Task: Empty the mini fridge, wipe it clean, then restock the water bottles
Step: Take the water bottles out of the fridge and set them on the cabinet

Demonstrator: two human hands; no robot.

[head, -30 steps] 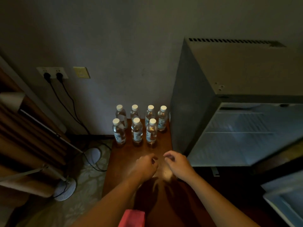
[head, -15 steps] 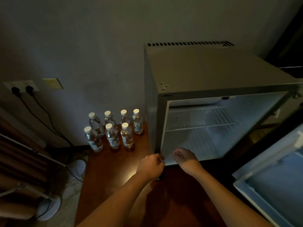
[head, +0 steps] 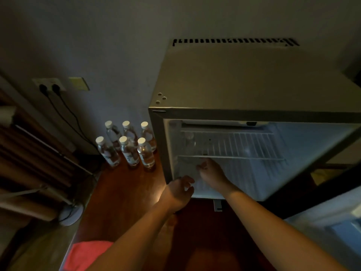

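Since a moment ago both hands have gone forward from the counter (head: 125, 192) to the open mini fridge (head: 234, 83). The right hand (head: 212, 171) is now inside the lower compartment, just under the wire shelf (head: 230, 145); its fingers are curled, and whether they hold anything I cannot tell in the dim blur. The left hand (head: 178, 194) hovers at the fridge's lower left edge, fingers loosely spread and holding nothing. Six water bottles (head: 128, 143) stand upright in two rows on the counter, just left of the fridge. A pink cloth (head: 86, 255) lies at the counter's near edge. The fridge door (head: 332, 231) hangs open at right.
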